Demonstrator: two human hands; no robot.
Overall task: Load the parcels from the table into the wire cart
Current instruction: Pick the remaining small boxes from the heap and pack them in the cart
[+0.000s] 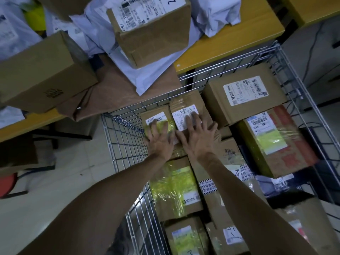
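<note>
I am settling two small boxes into the cart (128,124), in the corner farthest from me. My left hand (160,142) is lying flat, fingers spread, on the box with yellow tape (156,119). My right hand (199,139) is lying the same way on the box with the white label (184,115) just beside it. Neither hand is gripping anything. The two boxes are touching each other and sitting against the cart's wire wall. To the right of my right hand and back under my forearms the cart is holding many more boxes (I would call it well filled, though its bottom is hidden).

I am judging this step nearly done. Next I will be lifting both hands clear and reaching past the rim to the worktop (230,46), where parcels are waiting beyond my fingertips. There is a big labelled box (152,34), a plain box (46,70) off to the left of my left hand, and white bags (147,78) under and around them. The big box is sitting tilted on the bags, so it is probably calling for two hands.

Left of my left arm the pale floor (55,190) is showing, with a red stool (7,184) on it. Cables (311,50) are trailing far to the right of my right hand.
</note>
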